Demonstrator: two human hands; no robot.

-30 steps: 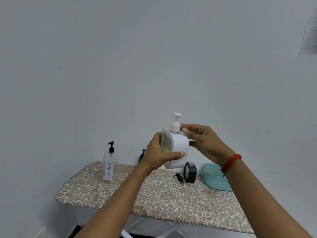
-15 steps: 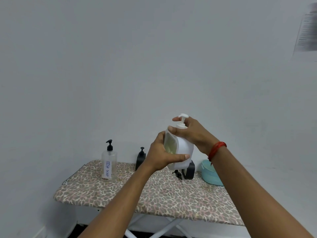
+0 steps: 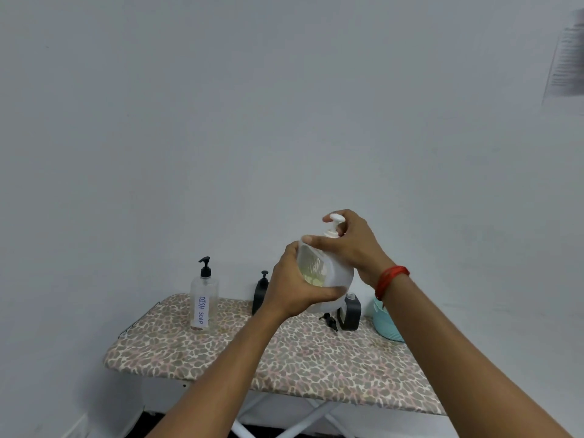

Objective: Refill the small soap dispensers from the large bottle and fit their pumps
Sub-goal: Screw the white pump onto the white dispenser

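Note:
I hold a large white bottle [image 3: 331, 276] with pale yellow soap inside up in the air above the table. My left hand [image 3: 297, 286] grips its body from the left. My right hand [image 3: 350, 245] wraps the neck and white pump [image 3: 334, 224] at the top. On the table behind stand a clear dispenser labelled DISH SOAP [image 3: 203, 298] with a black pump fitted, a dark dispenser [image 3: 259, 294] with a pump, partly hidden by my left hand, and a small dark dispenser [image 3: 350, 311] with no pump. A loose black pump [image 3: 330, 320] lies beside it.
The table [image 3: 284, 358] is a narrow board with a leopard-print cover on white crossed legs, set against a white wall. A teal tub [image 3: 387, 324] stands at its back right, partly behind my right forearm. A paper sheet [image 3: 565, 61] hangs on the wall at upper right.
My right hand moved from the bottle's right shoulder up onto its neck and pump. The bottle stayed raised in my left hand.

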